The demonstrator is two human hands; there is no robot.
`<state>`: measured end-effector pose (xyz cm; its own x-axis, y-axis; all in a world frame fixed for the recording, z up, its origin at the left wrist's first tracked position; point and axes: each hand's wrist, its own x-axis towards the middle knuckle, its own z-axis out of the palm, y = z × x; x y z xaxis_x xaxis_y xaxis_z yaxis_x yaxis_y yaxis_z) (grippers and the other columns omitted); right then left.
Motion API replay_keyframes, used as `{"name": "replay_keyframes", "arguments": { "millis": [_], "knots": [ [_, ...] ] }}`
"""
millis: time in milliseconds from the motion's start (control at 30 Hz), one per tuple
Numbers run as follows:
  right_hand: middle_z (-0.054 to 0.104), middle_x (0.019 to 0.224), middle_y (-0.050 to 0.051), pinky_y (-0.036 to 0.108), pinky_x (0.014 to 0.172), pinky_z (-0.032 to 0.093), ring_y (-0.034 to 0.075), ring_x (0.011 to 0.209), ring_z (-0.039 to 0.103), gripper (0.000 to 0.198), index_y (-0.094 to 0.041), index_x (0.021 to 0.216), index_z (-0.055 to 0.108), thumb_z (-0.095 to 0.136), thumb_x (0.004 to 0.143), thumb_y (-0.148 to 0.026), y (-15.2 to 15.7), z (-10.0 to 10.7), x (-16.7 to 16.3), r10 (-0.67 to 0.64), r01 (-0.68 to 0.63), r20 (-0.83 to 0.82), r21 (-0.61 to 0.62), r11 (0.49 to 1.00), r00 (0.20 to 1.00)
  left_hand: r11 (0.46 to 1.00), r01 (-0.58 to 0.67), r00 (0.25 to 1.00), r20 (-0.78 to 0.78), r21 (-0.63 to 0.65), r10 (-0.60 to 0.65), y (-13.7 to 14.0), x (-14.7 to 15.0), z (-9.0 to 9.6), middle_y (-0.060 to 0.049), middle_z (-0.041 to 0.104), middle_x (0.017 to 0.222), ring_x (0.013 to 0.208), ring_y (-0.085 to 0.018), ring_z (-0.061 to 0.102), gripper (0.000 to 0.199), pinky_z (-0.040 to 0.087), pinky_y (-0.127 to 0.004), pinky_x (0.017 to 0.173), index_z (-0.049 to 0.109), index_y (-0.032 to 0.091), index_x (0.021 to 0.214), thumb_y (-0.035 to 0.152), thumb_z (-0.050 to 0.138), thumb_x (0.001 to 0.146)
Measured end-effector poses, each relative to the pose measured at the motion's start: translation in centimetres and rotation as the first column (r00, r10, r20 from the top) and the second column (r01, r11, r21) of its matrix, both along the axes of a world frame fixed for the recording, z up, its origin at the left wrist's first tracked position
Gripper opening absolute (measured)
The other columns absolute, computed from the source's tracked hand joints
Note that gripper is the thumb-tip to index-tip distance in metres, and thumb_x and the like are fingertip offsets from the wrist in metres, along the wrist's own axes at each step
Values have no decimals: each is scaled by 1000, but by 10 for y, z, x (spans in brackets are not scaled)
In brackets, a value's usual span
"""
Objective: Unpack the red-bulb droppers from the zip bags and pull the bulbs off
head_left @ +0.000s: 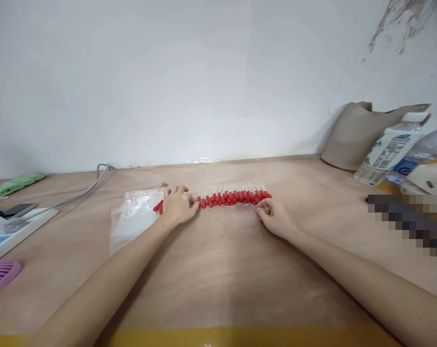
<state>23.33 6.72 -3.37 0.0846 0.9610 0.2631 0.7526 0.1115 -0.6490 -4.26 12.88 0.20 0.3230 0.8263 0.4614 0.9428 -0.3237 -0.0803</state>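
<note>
On the brown tabletop (189, 289), a row of red-bulbed clear tubes (236, 196) is laid. Its left end is bordered by the left hand (178, 206), fingers apart; its right end by the right hand (277, 219), fingertips bunched, grip indeterminable. Behind the row, a white wall (189, 82) is seen.

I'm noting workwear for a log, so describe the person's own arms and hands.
The left hand and right hand are bare, with no gloves. The slender left forearm and right forearm are also bare: no sleeves show, and no watch or bracelet is visible on either wrist.
</note>
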Motion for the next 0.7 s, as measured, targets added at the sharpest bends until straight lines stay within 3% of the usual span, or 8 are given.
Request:
{"name": "replay_keyframes", "arguments": {
  "millis": [167, 233, 333, 400, 500, 600, 700],
  "knots": [
    [63, 68, 0, 22, 51, 36, 11, 54, 54, 13, -19, 81, 58, 48, 74, -25, -3, -1, -2, -1, -1, 28, 77, 997, 1000, 999, -49, 988, 150, 2, 48, -1, 3, -3, -7, 59, 96, 97, -28, 48, 23, 32, -44, 81, 66, 21, 58, 35, 53, 71],
    [63, 69, -1, 23, 51, 37, 11, 53, 54, 14, -20, 83, 58, 48, 76, -27, -4, -2, -3, -5, 1, 29, 131, 991, 1000, 996, -54, 978, 203, 67, 39, -5, 0, -3, -7, 60, 95, 97, -29, 48, 21, 33, -44, 79, 65, 21, 57, 33, 54, 71],
    [63, 75, 1, 25, 53, 40, 12, 56, 55, 16, -20, 86, 58, 47, 78, -30, -5, -2, -3, -18, 14, 14, 256, 967, 1000, 966, 30, 977, 197, 255, -83, -18, -5, -1, -7, 60, 96, 97, -27, 48, 18, 33, -42, 79, 64, 20, 61, 32, 56, 72],
    [62, 85, 5, 27, 61, 45, 15, 68, 58, 19, -19, 90, 57, 47, 80, -30, -5, -2, -3, 7, -14, 21, 403, 915, 1000, 919, 140, 967, 150, 370, -207, -32, -6, 0, -6, 61, 96, 93, -25, 50, 14, 32, -41, 79, 64, 20, 65, 29, 57, 73],
    [57, 106, 11, 35, 83, 44, 21, 97, 54, 32, -17, 107, 53, 50, 79, -32, -8, 1, -4, 99, -161, 137, 581, 798, 986, 841, 328, 916, 75, 430, -395, -52, 0, -3, -5, 63, 93, 83, -21, 51, 6, 34, -38, 76, 64, 21, 72, 25, 59, 72],
    [49, 123, 12, 42, 95, 36, 24, 114, 44, 49, -17, 122, 45, 53, 78, -36, -13, 4, -5, 207, -391, 361, 570, 722, 909, 765, 478, 839, 33, 432, -543, -67, 11, -12, -4, 65, 90, 80, -19, 52, 6, 36, -37, 76, 63, 20, 77, 21, 61, 71],
    [48, 126, 10, 46, 99, 30, 25, 119, 40, 46, -20, 120, 48, 54, 79, -39, -16, 4, -7, 276, -561, 532, 502, 659, 800, 703, 571, 771, 16, 424, -636, -72, 19, -21, -3, 65, 88, 80, -18, 53, 8, 38, -36, 75, 62, 20, 78, 18, 62, 71]
  ]
}}
